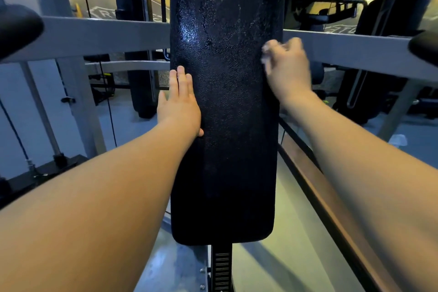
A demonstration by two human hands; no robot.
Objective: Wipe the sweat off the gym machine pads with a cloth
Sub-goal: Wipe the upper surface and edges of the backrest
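A long black padded backrest (225,125) runs up the middle of the view, its upper half shiny with wet streaks. My left hand (180,104) lies flat on the pad's left edge, fingers together and pointing up. My right hand (288,66) is at the pad's right edge, blurred by motion, closed on a small pale cloth (266,54) of which only a bit shows past the fingers.
Grey machine frame bars (106,35) cross behind the pad on both sides. Black handle grips (19,28) stick in from the left and right edges. Other black pads (132,19) and machines stand behind. A brown rail (331,208) runs along the lower right.
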